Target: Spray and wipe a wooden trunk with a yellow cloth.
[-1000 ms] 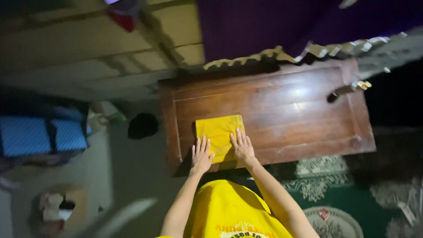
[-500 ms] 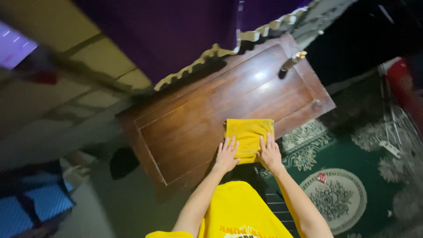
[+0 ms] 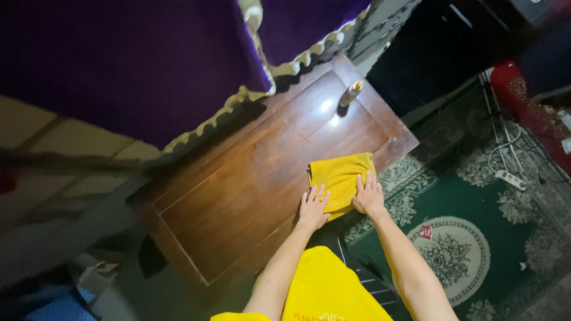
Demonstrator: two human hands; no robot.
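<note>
both hands (image 3: 313,208) (image 3: 369,195) flat on yellow cloth (image 3: 338,176), wooden table (image 3: 250,178)

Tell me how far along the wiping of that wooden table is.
Done: the far end of the wooden table shines near the small bottle. In hand: both the left hand and right hand press the folded yellow cloth flat near the table's right end. Left: the darker left stretch; whether it has been wiped cannot be told.
</note>
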